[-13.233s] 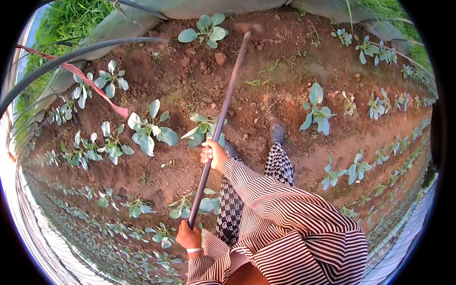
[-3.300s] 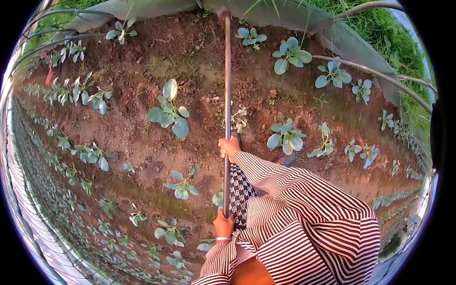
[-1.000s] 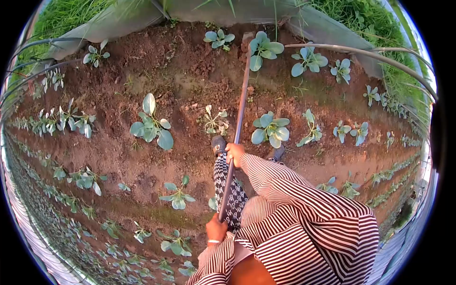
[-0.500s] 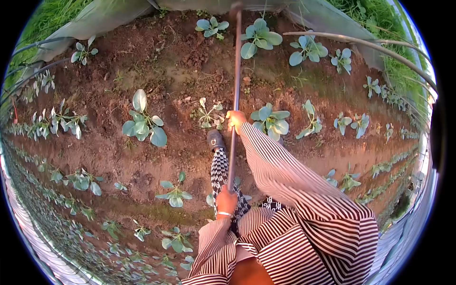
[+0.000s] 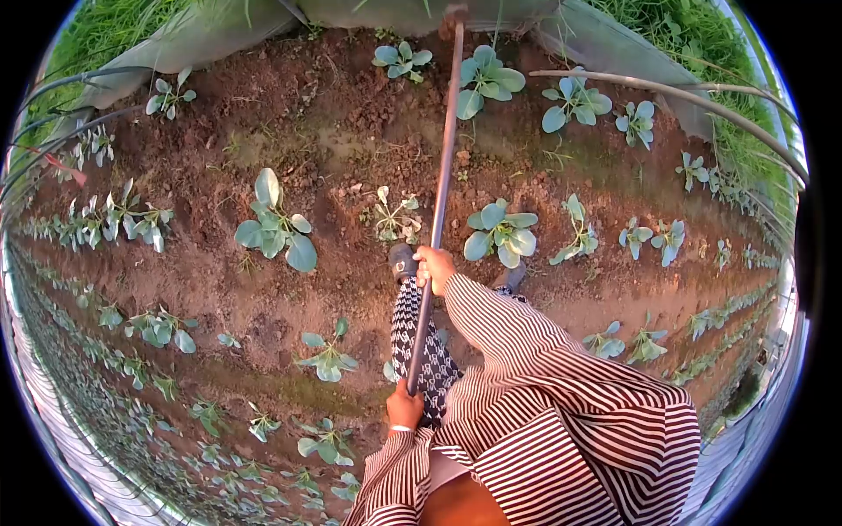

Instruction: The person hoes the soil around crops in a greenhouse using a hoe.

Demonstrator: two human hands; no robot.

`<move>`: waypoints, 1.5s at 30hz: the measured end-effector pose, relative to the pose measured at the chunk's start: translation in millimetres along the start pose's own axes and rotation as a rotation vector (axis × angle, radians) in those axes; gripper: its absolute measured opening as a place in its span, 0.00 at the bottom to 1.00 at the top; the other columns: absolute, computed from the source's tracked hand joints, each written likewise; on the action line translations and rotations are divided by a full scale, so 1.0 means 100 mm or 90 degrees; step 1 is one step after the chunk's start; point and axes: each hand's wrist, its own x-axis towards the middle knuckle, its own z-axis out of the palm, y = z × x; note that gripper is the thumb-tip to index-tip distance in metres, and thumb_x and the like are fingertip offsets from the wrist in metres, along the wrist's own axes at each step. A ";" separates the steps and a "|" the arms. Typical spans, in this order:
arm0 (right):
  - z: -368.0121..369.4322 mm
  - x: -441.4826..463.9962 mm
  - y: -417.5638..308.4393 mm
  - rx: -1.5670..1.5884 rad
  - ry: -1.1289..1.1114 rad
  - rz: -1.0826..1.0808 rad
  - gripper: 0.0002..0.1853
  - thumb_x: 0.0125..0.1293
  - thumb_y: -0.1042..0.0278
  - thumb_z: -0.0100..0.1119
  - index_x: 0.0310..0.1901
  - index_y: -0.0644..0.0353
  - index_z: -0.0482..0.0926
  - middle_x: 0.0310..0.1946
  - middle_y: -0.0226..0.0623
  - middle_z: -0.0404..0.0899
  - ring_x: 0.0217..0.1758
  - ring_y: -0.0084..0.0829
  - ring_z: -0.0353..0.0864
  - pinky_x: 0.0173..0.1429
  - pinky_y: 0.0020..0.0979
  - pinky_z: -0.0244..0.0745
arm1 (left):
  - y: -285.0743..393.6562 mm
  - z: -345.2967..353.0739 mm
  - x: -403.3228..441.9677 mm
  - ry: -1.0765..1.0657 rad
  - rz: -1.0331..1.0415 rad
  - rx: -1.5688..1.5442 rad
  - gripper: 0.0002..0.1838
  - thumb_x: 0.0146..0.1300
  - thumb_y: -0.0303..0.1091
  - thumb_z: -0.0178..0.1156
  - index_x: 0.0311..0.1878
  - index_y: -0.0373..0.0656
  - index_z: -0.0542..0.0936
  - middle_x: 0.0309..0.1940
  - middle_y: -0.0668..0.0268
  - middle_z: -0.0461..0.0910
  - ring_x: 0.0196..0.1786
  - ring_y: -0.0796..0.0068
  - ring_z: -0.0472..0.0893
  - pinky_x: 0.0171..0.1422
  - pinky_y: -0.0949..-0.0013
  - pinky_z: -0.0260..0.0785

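Observation:
My right hand (image 5: 434,267) is wrapped round the middle of a long hoe handle (image 5: 445,162), above my shoe. Lower down, close to my thigh, my left hand (image 5: 405,406) grips the near end of the same handle. The hoe's head (image 5: 456,12) is a small brown shape at the top edge, raised in front of the pale sheet; its form is hard to make out. A wilted pale plant (image 5: 396,215) stands just left of the handle, and a leafy green plant (image 5: 501,232) grows to the right of my right hand.
Rows of leafy plants cross the brown soil (image 5: 342,167), among them a large one (image 5: 275,223) on the left. A pale sheet (image 5: 368,12) borders the far side, with grass behind. A bent pole (image 5: 693,88) arches in from the right. My shoe (image 5: 403,261) is beside the wilted plant.
Both hands have come down toward my body with the hoe. The far end of the handle has swung slightly right, and the handle leans more. The view has shifted a little.

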 end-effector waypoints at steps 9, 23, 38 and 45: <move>-0.22 0.39 -0.13 -0.068 0.076 0.039 0.07 0.52 0.73 0.52 0.19 0.59 0.67 0.07 0.30 0.58 0.05 0.26 0.55 0.09 0.34 0.55 | 0.54 -0.13 -0.03 -0.114 -0.017 0.001 0.18 0.50 0.33 0.59 0.44 0.39 0.72 0.28 0.44 0.79 0.35 0.43 0.79 0.40 0.52 0.72; -0.19 -0.75 0.78 0.207 -0.191 0.084 0.14 0.56 0.64 0.59 0.19 0.52 0.64 0.10 0.27 0.61 0.13 0.26 0.62 0.24 0.35 0.64 | -1.21 -0.56 -0.96 -0.046 0.008 0.149 0.10 0.48 0.33 0.60 0.32 0.44 0.70 0.21 0.49 0.75 0.27 0.42 0.76 0.29 0.50 0.66; -1.31 -0.43 0.80 0.269 -0.098 0.092 0.17 0.56 0.69 0.56 0.15 0.51 0.61 0.06 0.27 0.58 0.08 0.24 0.59 0.18 0.33 0.62 | -0.89 -0.08 -0.75 -0.067 0.026 0.239 0.14 0.49 0.42 0.62 0.30 0.42 0.72 0.26 0.53 0.77 0.31 0.48 0.77 0.32 0.52 0.67; -1.57 0.23 0.68 0.174 0.168 0.152 0.13 0.52 0.69 0.54 0.17 0.50 0.60 0.07 0.24 0.53 0.08 0.23 0.53 0.15 0.33 0.56 | -0.14 0.16 -0.70 0.074 -0.022 0.406 0.07 0.42 0.32 0.57 0.27 0.46 0.71 0.24 0.59 0.76 0.25 0.51 0.77 0.28 0.50 0.68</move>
